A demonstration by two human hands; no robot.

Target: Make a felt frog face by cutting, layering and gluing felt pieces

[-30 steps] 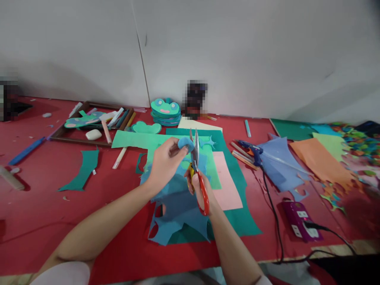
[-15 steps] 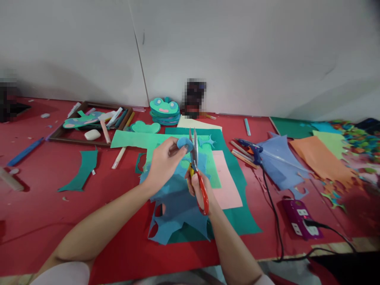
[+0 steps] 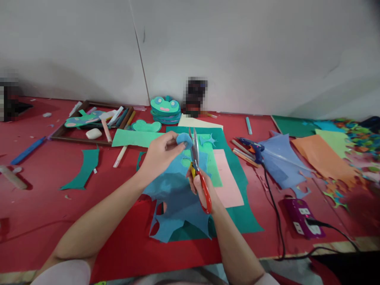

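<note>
Between the thumb and fingers of my left hand (image 3: 162,156) is a small rounded piece of blue felt (image 3: 183,140). My right hand (image 3: 203,186) grips a pair of scissors (image 3: 195,152) with red and yellow handles, blades pointing up and slightly apart. The blades stand right beside the felt piece's right edge; I cannot tell whether they touch it. Below both hands lies a cut-up blue felt sheet (image 3: 178,213) with notched edges. Under it are light green felt (image 3: 218,176), pink felt (image 3: 228,186) and a large dark green sheet (image 3: 249,217).
A stack of green frog faces (image 3: 165,110) stands by the wall. Left of it, a brown frame tray (image 3: 59,136) holds markers. On the right are a blue glue gun (image 3: 252,146), its cord, a purple power socket (image 3: 301,217), orange felt (image 3: 323,158) and colourful scraps (image 3: 359,138).
My left hand has turned the blue felt piece slightly, close to the blades. The scissors remain nearly in place, and the whole view has shifted a little.
</note>
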